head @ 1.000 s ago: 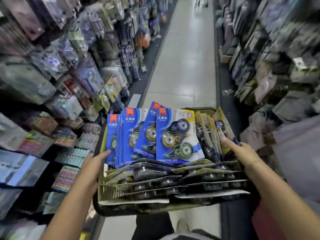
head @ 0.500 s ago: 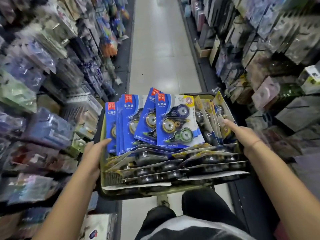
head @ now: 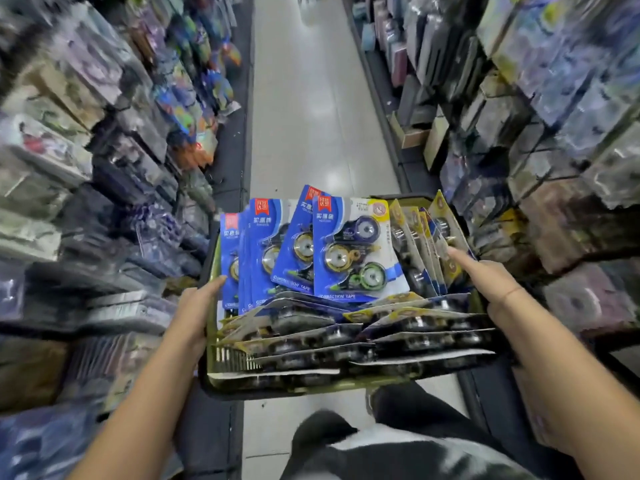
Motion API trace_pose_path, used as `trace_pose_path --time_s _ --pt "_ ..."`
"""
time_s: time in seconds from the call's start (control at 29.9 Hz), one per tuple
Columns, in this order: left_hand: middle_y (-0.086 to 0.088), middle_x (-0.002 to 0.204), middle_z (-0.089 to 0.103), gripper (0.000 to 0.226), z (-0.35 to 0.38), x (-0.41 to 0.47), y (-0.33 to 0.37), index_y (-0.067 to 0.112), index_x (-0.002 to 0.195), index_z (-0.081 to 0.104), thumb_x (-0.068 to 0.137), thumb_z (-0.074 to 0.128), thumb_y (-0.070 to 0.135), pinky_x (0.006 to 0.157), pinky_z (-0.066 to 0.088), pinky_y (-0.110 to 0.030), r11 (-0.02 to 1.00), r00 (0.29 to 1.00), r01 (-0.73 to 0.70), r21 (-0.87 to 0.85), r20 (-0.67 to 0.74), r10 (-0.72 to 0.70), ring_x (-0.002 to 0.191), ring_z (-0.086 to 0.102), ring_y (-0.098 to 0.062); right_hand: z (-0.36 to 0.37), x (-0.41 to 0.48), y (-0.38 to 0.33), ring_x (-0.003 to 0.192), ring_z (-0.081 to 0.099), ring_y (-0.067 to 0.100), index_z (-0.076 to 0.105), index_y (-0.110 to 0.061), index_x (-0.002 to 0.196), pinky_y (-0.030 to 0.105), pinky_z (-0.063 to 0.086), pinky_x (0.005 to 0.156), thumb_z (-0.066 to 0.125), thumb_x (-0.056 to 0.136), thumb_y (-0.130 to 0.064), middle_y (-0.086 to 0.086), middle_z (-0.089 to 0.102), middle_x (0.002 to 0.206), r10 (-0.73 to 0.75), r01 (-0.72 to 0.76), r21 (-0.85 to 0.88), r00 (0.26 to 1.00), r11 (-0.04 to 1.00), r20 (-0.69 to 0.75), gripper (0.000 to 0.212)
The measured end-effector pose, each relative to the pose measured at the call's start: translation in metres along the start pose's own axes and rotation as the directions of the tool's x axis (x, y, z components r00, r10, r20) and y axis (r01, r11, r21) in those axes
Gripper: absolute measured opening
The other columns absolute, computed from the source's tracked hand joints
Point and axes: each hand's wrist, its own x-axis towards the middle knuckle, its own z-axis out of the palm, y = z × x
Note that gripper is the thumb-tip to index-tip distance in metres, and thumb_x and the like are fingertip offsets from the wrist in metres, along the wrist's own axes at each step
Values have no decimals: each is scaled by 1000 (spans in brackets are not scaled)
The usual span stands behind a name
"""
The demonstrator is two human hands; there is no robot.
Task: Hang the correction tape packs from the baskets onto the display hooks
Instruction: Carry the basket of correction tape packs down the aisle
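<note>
A dark wire basket (head: pixel 304 390) is carried at waist height in the middle of the head view. It is packed with correction tape packs: blue-carded ones (head: pixel 356 251) stand upright at the back, yellow-edged ones (head: pixel 417 237) lean at the right, and more lie flat in front. My left hand (head: pixel 194 313) grips the basket's left side, thumb over the rim. My right hand (head: pixel 491 282) holds the right side with one finger stretched forward along the packs. The fingers under the basket are hidden.
I stand in a narrow shop aisle with a pale tiled floor (head: pixel 311 109). Blurred shelves of hanging packaged goods (head: pixel 86 168) line the left, and stacked boxed goods (head: pixel 554 133) line the right. My dark-trousered legs (head: pixel 398 441) show below the basket.
The view has swung so the aisle now runs straight ahead, and the shelves have slid past on both sides. Both hands keep the same hold on the basket.
</note>
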Motion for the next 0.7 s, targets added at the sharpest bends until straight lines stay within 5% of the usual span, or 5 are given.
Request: trace_pose_path --time_s 0.1,0.23,0.4,0.53,0.7 --pt "-25 120 68 55 27 44 48 4 119 67 82 72 45 93 52 -55 1000 999 12 -25 -34 -13 100 66 -38 12 55 -58 134 40 27 40 -2 145 37 33 102 69 79 -59 9 41 150 -7 7 -12 1000 1000 22 92" --pt "-24 114 67 53 62 107 112 0 125 64 91 69 40 78 51 -43 999 999 -7 -51 -45 5 86 63 -32 36 128 -129 136 38 27 41 -1 143 36 32 99 70 78 -58 10 41 150 -14 14 -13 999 1000 36 91" --pt "-18 107 71 48 103 200 198 4 124 66 93 67 40 81 54 -45 997 999 -4 -78 -41 1 90 67 -36 78 228 -214 137 38 27 38 -4 146 40 32 106 72 73 -63 10 40 151 -30 30 -21 999 999 36 99" --pt "-17 124 68 56 133 280 280 7 132 63 91 68 45 97 52 -52 997 1000 9 -73 -29 -11 112 65 -41 111 302 -289 136 39 26 45 -6 143 39 32 102 73 68 -67 8 43 149 -3 3 -6 1000 1000 25 100" --pt "-9 128 65 61 168 371 394 6 137 56 93 66 48 94 51 -42 998 999 -49 -43 -15 48 113 63 -30 150 382 -387 138 37 25 49 -10 141 42 32 106 73 63 -70 7 43 149 5 -5 12 1000 1000 18 101"
